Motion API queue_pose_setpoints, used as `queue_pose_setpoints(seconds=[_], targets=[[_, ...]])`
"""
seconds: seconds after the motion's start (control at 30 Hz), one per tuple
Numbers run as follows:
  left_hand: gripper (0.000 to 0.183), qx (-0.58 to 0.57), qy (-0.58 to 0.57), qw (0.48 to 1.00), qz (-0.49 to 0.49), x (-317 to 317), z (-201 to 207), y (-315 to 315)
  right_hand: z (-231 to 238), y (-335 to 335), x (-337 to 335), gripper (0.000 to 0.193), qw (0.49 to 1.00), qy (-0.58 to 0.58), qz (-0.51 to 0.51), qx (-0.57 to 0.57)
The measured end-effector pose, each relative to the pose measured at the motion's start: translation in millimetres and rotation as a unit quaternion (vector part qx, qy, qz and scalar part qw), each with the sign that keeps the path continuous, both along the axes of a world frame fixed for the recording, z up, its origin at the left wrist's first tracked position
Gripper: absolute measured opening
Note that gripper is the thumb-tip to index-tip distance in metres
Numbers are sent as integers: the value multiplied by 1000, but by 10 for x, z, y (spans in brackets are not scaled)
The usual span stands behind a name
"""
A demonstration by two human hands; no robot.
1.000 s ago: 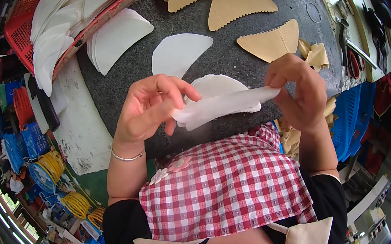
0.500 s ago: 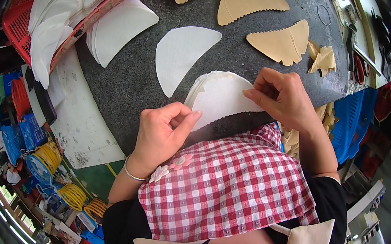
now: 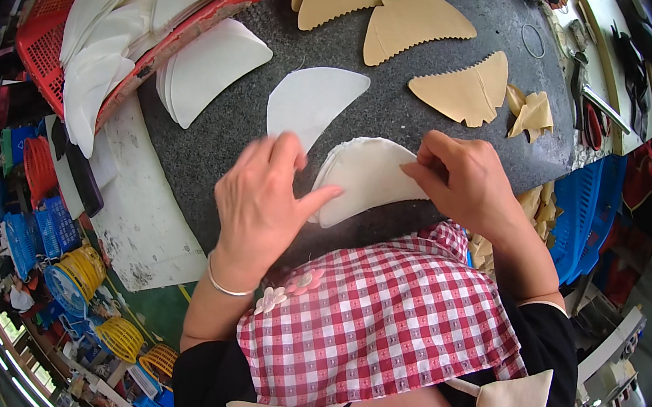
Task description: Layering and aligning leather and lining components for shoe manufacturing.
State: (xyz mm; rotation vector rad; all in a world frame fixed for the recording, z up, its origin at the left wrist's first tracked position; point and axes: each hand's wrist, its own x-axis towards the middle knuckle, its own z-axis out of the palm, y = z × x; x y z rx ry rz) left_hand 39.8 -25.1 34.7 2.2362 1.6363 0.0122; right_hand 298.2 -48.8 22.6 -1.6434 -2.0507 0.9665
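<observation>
My right hand (image 3: 465, 183) has its fingers curled in toward the thumb at the right end of the top white piece (image 3: 377, 176); those fingers hide that end, so I cannot tell whether they pinch the cloth. My left hand (image 3: 260, 200) is open and holds nothing, its fingertips blurred, its thumb stretched toward the left end of that same piece. Under it lies 1 stack (image 3: 319, 191), near the worktop's near edge; its layers show only as a ragged rim, too thin to count. Farther in lies 1 single white piece (image 3: 315, 99), its lower end hidden by my left fingers. Toward the worktop (image 3: 194, 160)'s left edge is 1 layered white pile (image 3: 217, 66), beside 1 red basket (image 3: 44, 27) at the far left corner, cut off above; the white pieces (image 3: 102, 49) in it overlap too much to count. Toward the far edge I make out at least 3 overlapping tan pieces (image 3: 418, 33), some cut off, then 1 apart with toothed edges (image 3: 464, 88), and 1 crumpled tan scrap (image 3: 534, 116) near the right edge.
</observation>
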Motion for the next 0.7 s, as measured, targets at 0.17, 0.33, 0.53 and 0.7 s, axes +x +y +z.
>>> queue_pose_setpoints(seconds=[0.17, 0.33, 0.53, 0.7], targets=[[34, -31, -391, 903, -178, 223, 165, 269, 405, -101, -141, 12, 993, 105, 53, 21], [16, -177, -335, 898, -223, -47, 470, 401, 488, -97, 68, 36, 858, 460, -143, -180], [14, -145, -642, 732, -177, -20, 183, 295, 43, -35, 32, 56, 854, 451, -54, -253], [9, 20, -393, 877, -277, -86, -74, 304, 98, -84, 114, 28, 886, 377, -138, -233]])
